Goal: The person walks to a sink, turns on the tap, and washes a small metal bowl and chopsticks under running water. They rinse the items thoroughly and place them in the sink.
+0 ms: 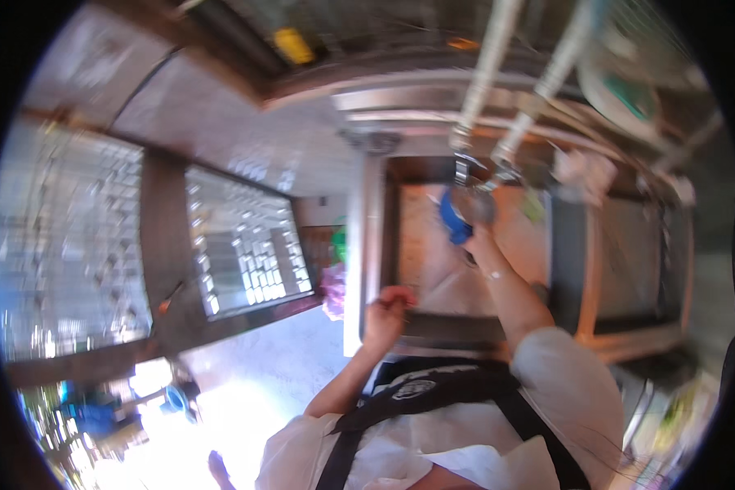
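My right hand point(479, 237) reaches into the left basin of a metal sink point(371, 212), blurred by motion. It grips a blue rounded thing point(454, 217), perhaps a bowl or cup, just under the metal tap point(463, 169). A greyish-brown patch shows beside the blue; I cannot tell whether it belongs to the same thing. Over the basin's near left corner, my left hand point(386, 314) is closed. Something reddish point(400, 296) shows at its fingertips, too smeared to name.
A second basin point(629, 261) adjoins on the right. Two pale hoses point(490, 65) run down to the taps. A crumpled pale cloth or bag point(584, 173) lies on the back ledge. Left of the sink hangs or stands a pink bag-like thing point(334, 291). Lattice windows point(249, 245) line the left wall.
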`<state>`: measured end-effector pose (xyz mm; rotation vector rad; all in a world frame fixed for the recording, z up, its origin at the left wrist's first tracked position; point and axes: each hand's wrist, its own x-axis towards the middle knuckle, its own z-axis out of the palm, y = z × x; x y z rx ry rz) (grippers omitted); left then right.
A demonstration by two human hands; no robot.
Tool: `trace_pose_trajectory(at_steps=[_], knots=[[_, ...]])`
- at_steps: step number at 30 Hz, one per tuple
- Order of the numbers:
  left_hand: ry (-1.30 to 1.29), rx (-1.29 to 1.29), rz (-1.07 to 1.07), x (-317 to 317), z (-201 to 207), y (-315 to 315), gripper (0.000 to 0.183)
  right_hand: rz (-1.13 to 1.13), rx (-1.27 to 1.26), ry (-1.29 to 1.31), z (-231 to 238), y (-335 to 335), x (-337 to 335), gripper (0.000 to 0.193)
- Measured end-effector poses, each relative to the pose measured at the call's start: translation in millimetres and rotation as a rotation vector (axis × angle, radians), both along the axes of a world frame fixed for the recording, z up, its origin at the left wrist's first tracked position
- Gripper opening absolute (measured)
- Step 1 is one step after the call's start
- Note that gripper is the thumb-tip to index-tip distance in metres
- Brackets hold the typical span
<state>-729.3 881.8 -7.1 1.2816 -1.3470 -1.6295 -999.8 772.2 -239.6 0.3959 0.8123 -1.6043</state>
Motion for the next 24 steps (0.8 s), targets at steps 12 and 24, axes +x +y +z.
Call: trace_pose_trajectory(at_steps=[12,24], knots=[[-0.002,-0.045,0.163,-5,10,16,0.014,0.195,0.097,-0.646,-50,-34,-41,0.032],[-0.023,-0.041,0.168,2,6,29,0.016,0.152,0.307,-0.491,-83,-26,-44,0.04]])
